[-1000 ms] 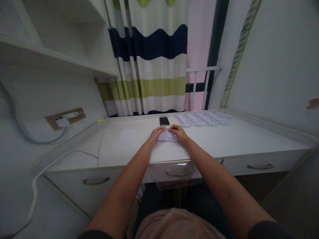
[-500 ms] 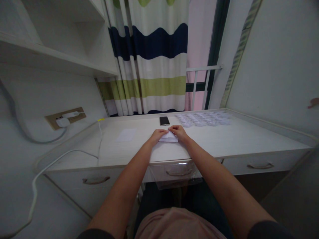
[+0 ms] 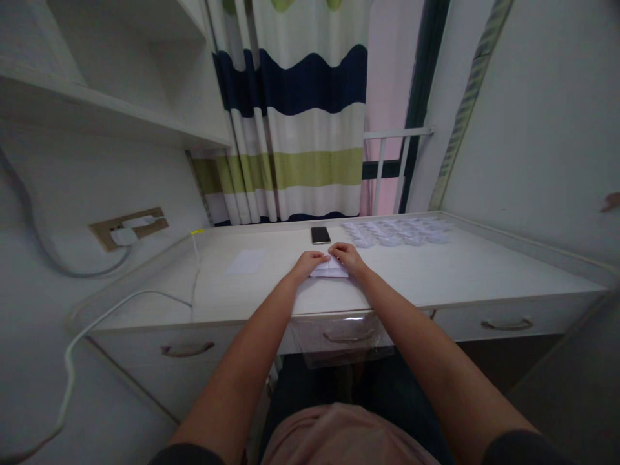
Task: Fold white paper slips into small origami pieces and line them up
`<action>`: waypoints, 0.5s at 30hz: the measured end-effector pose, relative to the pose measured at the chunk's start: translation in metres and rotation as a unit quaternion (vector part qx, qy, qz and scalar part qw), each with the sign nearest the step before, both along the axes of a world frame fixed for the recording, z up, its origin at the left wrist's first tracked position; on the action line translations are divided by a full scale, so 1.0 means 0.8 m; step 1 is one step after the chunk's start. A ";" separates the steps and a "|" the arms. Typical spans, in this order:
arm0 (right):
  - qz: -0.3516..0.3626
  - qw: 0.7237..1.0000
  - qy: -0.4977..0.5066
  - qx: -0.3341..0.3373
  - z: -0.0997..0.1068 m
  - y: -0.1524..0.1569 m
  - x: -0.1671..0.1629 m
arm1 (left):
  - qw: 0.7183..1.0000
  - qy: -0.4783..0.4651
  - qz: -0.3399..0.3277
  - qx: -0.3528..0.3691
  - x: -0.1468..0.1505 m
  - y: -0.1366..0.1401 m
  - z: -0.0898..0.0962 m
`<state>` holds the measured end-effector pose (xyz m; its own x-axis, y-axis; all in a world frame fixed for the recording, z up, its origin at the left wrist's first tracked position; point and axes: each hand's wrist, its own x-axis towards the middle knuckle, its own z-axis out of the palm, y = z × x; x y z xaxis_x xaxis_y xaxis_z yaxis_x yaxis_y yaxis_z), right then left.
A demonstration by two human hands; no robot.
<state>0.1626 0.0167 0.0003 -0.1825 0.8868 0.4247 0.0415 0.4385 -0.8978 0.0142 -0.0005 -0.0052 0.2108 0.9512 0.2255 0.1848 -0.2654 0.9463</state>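
Note:
A small folded sheet of white paper [image 3: 329,272] lies on the white desk in front of me. My left hand [image 3: 310,261] grips its left side, with the thumb on top of the paper. At its upper right, my right hand [image 3: 345,256] has fingers and thumb closed on the paper's edge. The hands are close together, and they hide the paper's upper part and corners. Just beyond them lies a black phone [image 3: 320,235].
Several folded white paper pieces [image 3: 394,230] lie in rows at the back right of the desk [image 3: 436,271]. A stack or sheet of white paper [image 3: 246,261] is at the left. A white cable [image 3: 145,294] crosses the left end. Clear plastic [image 3: 334,342] hangs over the front edge.
My fingers have shifted slightly on the paper, and a bit more of its folded surface shows between my hands. The phone and the other papers stay where they were.

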 end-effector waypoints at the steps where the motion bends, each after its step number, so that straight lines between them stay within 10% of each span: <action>1: 0.004 1.000 0.001 -0.001 -0.001 0.001 0.000 | 1.000 -0.001 0.003 0.002 0.000 -0.001 0.000; 15: 0.014 0.999 -0.027 0.023 -0.010 0.008 -0.003 | 1.000 0.020 0.009 0.014 0.001 -0.003 0.003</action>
<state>0.1605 0.0231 -0.0073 -0.2304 0.8606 0.4541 0.0769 0.4813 -0.8732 0.0154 -0.0028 -0.0027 0.2033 0.9483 0.2438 0.2283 -0.2881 0.9300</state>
